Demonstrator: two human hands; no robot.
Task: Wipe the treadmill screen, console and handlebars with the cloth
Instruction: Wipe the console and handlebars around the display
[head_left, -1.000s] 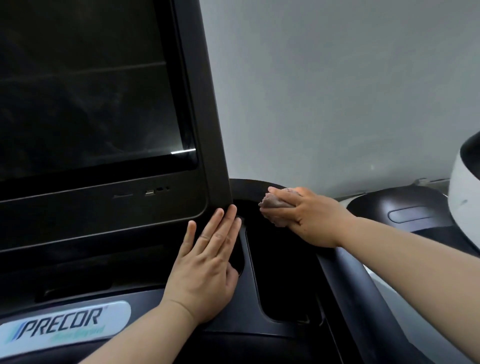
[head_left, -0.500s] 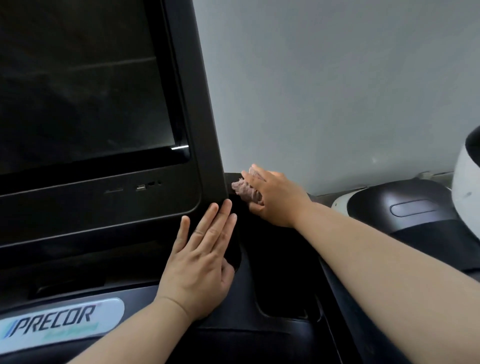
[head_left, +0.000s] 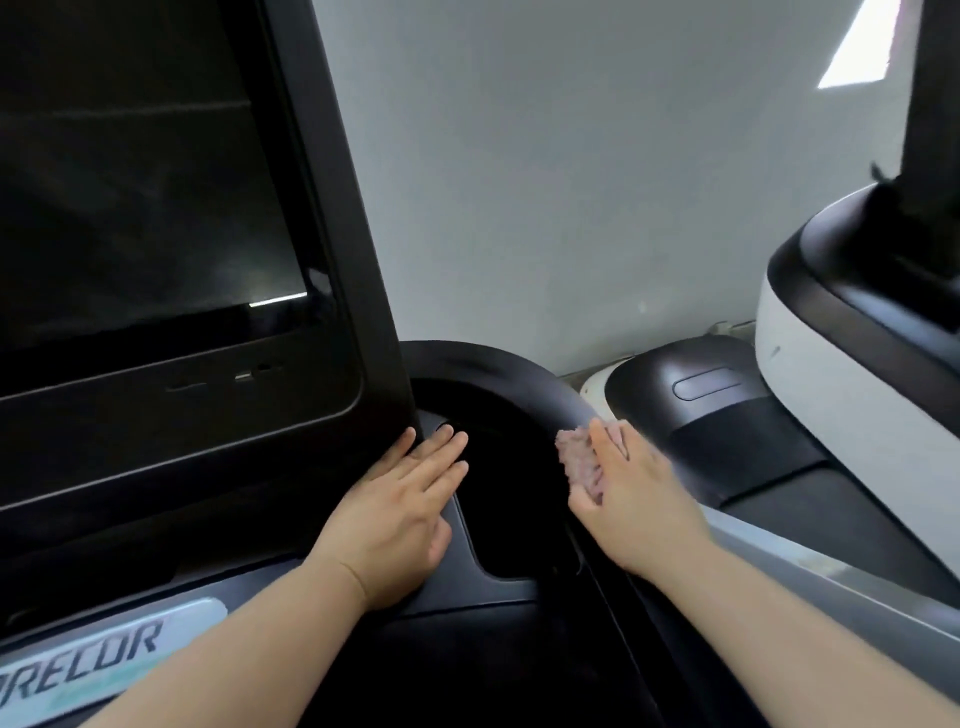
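The treadmill's dark screen (head_left: 130, 182) fills the upper left, in a black frame. My left hand (head_left: 395, 514) rests flat on the black console (head_left: 467, 623), fingertips at the frame's lower right corner. My right hand (head_left: 639, 499) holds a pinkish crumpled cloth (head_left: 579, 460) between thumb and fingers and presses it against the right rim of the console's black recess (head_left: 509, 467). Most of the cloth is hidden under my fingers.
A curved black rim (head_left: 493, 358) runs round the back of the recess. A neighbouring white and black machine (head_left: 831, 364) stands close on the right. A grey wall (head_left: 571, 182) is behind. A Precor label (head_left: 104, 660) sits at the lower left.
My right hand has carried the cloth from beside the screen frame, along the recess rim, to its right side. My left hand has stayed flat on the console.
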